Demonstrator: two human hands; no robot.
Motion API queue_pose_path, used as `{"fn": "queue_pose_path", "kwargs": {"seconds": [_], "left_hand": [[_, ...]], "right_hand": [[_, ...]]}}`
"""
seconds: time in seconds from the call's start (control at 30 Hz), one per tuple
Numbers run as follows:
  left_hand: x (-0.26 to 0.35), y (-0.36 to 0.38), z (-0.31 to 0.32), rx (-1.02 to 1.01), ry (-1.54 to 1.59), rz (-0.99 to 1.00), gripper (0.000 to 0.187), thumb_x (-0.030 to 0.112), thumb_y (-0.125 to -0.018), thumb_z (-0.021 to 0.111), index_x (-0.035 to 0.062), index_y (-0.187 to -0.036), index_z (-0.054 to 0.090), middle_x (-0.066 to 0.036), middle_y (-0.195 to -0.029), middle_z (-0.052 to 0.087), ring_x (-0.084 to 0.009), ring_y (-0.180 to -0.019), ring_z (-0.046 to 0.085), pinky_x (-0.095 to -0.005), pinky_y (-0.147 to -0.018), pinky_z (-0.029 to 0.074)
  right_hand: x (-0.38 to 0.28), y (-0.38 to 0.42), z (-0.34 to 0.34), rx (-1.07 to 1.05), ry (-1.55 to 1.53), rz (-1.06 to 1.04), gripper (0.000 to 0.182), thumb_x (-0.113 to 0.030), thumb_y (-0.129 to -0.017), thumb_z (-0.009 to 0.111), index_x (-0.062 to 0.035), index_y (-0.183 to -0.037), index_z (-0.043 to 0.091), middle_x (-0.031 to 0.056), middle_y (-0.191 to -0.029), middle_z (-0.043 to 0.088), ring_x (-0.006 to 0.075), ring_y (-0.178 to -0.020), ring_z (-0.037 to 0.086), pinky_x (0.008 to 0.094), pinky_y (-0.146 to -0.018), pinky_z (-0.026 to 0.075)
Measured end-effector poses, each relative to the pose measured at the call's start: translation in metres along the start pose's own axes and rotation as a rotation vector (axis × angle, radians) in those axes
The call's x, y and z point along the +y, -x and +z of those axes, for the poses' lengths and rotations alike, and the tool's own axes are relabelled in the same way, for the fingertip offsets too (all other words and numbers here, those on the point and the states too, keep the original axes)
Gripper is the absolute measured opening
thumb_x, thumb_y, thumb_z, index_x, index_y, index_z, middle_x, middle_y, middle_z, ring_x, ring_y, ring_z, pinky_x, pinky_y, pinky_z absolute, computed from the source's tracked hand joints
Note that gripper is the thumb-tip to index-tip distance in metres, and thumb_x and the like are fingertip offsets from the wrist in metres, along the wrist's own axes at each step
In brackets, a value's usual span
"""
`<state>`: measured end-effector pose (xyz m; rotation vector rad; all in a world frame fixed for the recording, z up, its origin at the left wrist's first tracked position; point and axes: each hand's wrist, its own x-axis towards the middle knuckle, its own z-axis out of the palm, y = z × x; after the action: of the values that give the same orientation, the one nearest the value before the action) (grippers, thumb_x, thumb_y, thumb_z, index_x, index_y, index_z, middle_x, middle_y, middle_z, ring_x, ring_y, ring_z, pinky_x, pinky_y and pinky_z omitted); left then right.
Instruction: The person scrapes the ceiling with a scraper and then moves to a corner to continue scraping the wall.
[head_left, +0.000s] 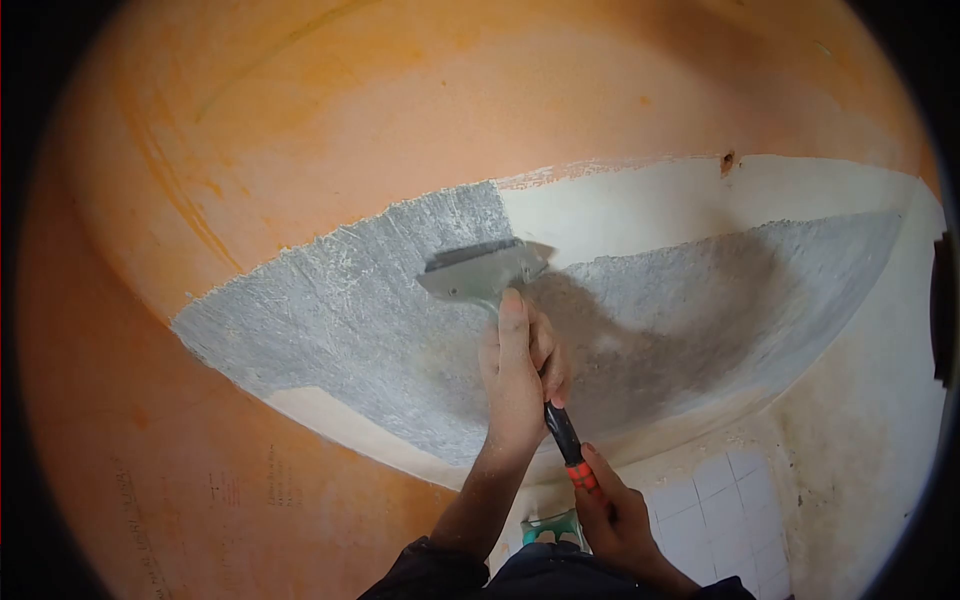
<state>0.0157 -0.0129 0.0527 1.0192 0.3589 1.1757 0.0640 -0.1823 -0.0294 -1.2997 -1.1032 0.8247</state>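
A wide scraper [485,272] with a flat metal head lies against the wall, its blade edge near the border between rough grey surface [340,290] and smooth white coating [610,212]. My left hand [520,365] is wrapped round the tool just below the head, thumb pointing up along it. Lower down, my right hand [615,515] grips the red and black end of the handle [563,435]. Both hands are closed on the same tool.
Orange painted wall [400,110] spreads above and to the left. A small hole [728,162] marks the upper right. White floor tiles [715,500] and a green object [550,527] show below. A dark object [942,310] is at the right edge.
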Motion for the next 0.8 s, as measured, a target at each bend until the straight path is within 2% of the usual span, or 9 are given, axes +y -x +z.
{"fn": "queue_pose_path", "kwargs": {"seconds": [0.13, 0.3, 0.4, 0.5, 0.63, 0.67, 0.8], "left_hand": [[-0.004, 0.000, -0.006, -0.013, 0.028, -0.026, 0.037, 0.044, -0.103, 0.042, 0.0138, -0.081, 0.041, 0.006, -0.056, 0.027, -0.0039, -0.035, 0.025, -0.0210, -0.028, 0.024], [0.003, 0.000, 0.001, 0.010, 0.030, -0.009, 0.037, 0.043, -0.103, 0.041, 0.0148, -0.080, 0.040, 0.006, -0.056, 0.028, -0.0041, -0.034, 0.025, -0.0212, -0.028, 0.024], [0.002, -0.003, 0.001, 0.005, 0.041, 0.002, 0.036, 0.043, -0.103, 0.041, 0.0148, -0.080, 0.040, 0.006, -0.056, 0.028, -0.0040, -0.034, 0.025, -0.0212, -0.028, 0.023], [0.009, -0.006, 0.006, -0.010, 0.079, 0.017, 0.036, 0.043, -0.103, 0.041, 0.0150, -0.080, 0.041, 0.006, -0.055, 0.028, -0.0038, -0.034, 0.025, -0.0211, -0.028, 0.024], [0.008, -0.005, 0.004, 0.001, 0.045, 0.002, 0.034, 0.042, -0.104, 0.042, 0.0149, -0.082, 0.042, 0.007, -0.056, 0.027, -0.0034, -0.034, 0.023, -0.0206, -0.028, 0.023], [0.010, -0.007, 0.005, -0.006, 0.075, 0.000, 0.034, 0.041, -0.104, 0.041, 0.0147, -0.083, 0.043, 0.007, -0.056, 0.027, -0.0034, -0.034, 0.023, -0.0206, -0.028, 0.022], [0.014, -0.008, 0.006, -0.014, 0.126, -0.010, 0.032, 0.041, -0.104, 0.041, 0.0142, -0.086, 0.044, 0.007, -0.058, 0.029, -0.0032, -0.035, 0.023, -0.0202, -0.028, 0.022]], "right_hand": [[0.007, 0.006, 0.005, 0.026, -0.040, -0.040, 0.050, -0.005, -0.095, 0.056, -0.0018, -0.143, 0.042, 0.0047, -0.087, 0.063, 0.0061, -0.067, 0.050, 0.0217, -0.062, 0.043], [-0.003, 0.004, 0.002, -0.004, 0.006, 0.047, 0.050, -0.006, -0.095, 0.056, -0.0004, -0.143, 0.042, 0.0045, -0.082, 0.062, 0.0060, -0.065, 0.050, 0.0220, -0.061, 0.043], [0.000, 0.005, 0.006, 0.029, -0.011, -0.045, 0.050, -0.007, -0.095, 0.056, 0.0002, -0.143, 0.042, 0.0041, -0.079, 0.061, 0.0063, -0.062, 0.049, 0.0227, -0.059, 0.042], [-0.014, -0.007, -0.004, -0.024, -0.034, -0.066, 0.051, -0.007, -0.096, 0.056, -0.0004, -0.144, 0.041, 0.0040, -0.080, 0.061, 0.0066, -0.063, 0.050, 0.0222, -0.060, 0.043], [-0.002, 0.004, 0.008, 0.007, -0.020, -0.053, 0.052, -0.006, -0.095, 0.056, -0.0005, -0.144, 0.040, 0.0044, -0.078, 0.059, 0.0067, -0.064, 0.051, 0.0226, -0.060, 0.044], [-0.003, 0.003, 0.006, 0.008, 0.004, -0.129, 0.053, -0.005, -0.095, 0.055, -0.0005, -0.145, 0.039, 0.0044, -0.078, 0.059, 0.0070, -0.063, 0.050, 0.0235, -0.059, 0.043], [-0.024, -0.005, 0.004, -0.031, 0.101, -0.092, 0.055, -0.003, -0.094, 0.054, 0.0004, -0.146, 0.036, 0.0073, -0.077, 0.058, 0.0098, -0.061, 0.051, 0.0241, -0.059, 0.043]]}}
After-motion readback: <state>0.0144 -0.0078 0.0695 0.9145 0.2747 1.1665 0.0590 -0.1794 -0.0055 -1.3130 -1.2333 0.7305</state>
